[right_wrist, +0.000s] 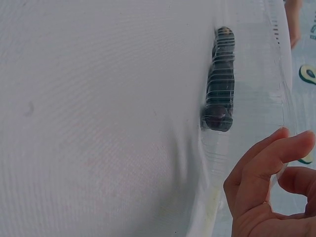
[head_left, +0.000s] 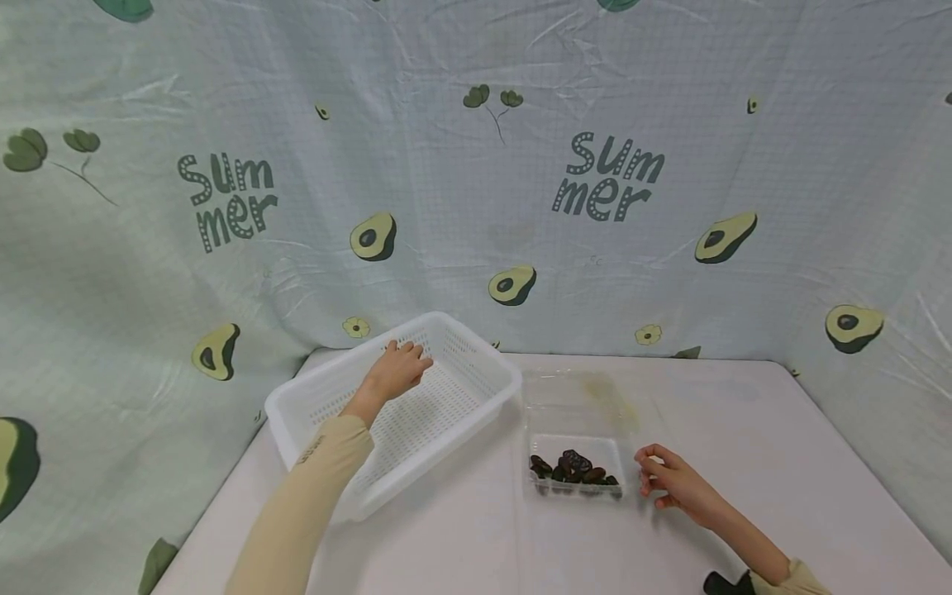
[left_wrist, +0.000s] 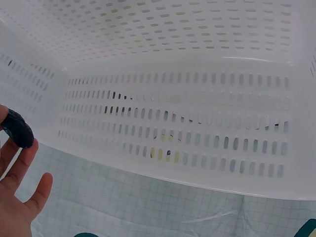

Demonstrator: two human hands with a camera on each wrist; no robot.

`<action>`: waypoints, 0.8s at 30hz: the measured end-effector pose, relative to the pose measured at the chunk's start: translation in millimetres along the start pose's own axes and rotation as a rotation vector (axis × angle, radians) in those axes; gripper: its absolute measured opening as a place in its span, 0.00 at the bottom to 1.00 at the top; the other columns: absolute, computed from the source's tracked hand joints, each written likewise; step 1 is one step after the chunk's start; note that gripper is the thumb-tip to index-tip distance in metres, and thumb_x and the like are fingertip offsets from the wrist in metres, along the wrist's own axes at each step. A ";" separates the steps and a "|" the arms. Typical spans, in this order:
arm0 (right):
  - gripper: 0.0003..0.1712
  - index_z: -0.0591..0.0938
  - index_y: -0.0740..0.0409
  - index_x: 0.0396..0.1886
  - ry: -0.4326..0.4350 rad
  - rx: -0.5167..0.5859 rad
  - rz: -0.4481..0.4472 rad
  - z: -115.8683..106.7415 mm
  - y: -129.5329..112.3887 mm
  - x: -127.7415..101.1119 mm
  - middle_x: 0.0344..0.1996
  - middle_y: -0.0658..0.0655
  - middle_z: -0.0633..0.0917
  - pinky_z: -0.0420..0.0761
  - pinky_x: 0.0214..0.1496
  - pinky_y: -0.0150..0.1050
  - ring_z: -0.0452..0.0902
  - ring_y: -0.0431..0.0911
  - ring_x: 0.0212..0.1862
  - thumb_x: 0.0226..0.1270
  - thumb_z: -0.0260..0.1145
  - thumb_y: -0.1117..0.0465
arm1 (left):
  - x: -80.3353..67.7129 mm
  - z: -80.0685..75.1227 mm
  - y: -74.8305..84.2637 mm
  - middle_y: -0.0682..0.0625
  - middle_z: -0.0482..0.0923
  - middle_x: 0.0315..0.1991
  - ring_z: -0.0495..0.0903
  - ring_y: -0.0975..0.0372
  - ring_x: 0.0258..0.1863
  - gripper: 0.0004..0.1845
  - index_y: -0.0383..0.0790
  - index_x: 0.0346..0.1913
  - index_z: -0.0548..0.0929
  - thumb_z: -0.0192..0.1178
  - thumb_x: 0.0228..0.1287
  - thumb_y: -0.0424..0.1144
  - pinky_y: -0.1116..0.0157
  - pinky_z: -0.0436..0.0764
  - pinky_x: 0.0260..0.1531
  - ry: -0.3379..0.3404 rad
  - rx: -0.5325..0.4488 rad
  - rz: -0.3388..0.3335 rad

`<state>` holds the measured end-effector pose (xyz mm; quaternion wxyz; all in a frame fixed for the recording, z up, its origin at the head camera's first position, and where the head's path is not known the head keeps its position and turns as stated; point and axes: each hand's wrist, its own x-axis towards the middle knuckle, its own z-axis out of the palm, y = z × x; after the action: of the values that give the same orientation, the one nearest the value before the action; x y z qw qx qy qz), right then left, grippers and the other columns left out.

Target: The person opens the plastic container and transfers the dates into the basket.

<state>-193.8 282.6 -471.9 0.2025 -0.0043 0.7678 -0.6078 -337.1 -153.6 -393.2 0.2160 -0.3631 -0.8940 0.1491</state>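
Reaching over the white basket (head_left: 446,388), the left hand (head_left: 397,369) pinches 1 dark, glossy, oval fruit (left_wrist: 17,128) at its fingertips, with the other fingers (left_wrist: 34,195) spread loosely below it in the left wrist view. The fruit hangs inside the basket near its far left wall, above the floor. The basket is a shallow rectangular tray of white plastic, its walls and floor pierced with rows of small slots; it sits turned at an angle on the left of the table.

To the right of the basket stands a clear plastic box (head_left: 576,471), its transparent lid lying open on the far side. A small heap of the same dark fruits (head_left: 573,471) lies along its near edge, black-brown and shiny. The right hand (head_left: 669,482) rests just beside the box's right wall, fingers curled with thumb and forefinger close together at the plastic; whether they actually grip the wall I cannot tell.

The table (head_left: 744,463) is pale pink-white and smooth. Behind and to both sides hangs a light green checked cloth (head_left: 476,207) printed with halved avocados, small leaves and the word "Summer" 2 times.
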 end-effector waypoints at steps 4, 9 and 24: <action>0.23 0.63 0.63 0.47 0.000 0.002 -0.001 0.4 -0.4 -0.1 0.22 0.46 0.72 0.72 0.24 0.31 0.73 0.38 0.26 0.68 0.47 0.47 | -1.7 -0.2 -1.0 0.47 0.76 0.30 0.75 0.54 0.34 0.06 0.45 0.36 0.78 0.58 0.55 0.33 0.52 0.74 0.38 -0.014 -0.008 0.003; 0.23 0.63 0.62 0.46 0.001 0.004 -0.001 0.5 -1.0 -0.3 0.22 0.46 0.72 0.72 0.24 0.31 0.73 0.38 0.26 0.67 0.47 0.46 | -2.5 0.3 -2.2 0.46 0.76 0.32 0.76 0.53 0.36 0.07 0.44 0.38 0.77 0.57 0.56 0.33 0.50 0.74 0.41 -0.042 -0.006 0.000; 0.20 0.63 0.61 0.45 -0.040 0.019 -0.009 -9.6 -2.2 5.0 0.22 0.46 0.73 0.72 0.24 0.30 0.73 0.38 0.26 0.68 0.47 0.48 | 6.8 -22.4 8.6 0.50 0.74 0.28 0.72 0.59 0.27 0.01 0.46 0.32 0.77 0.58 0.56 0.36 0.62 0.69 0.27 0.045 -0.016 0.038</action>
<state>-201.9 289.6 -469.6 0.2149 -0.0181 0.7579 -0.6157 -325.4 -140.3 -375.7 0.2304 -0.3850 -0.8830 0.1375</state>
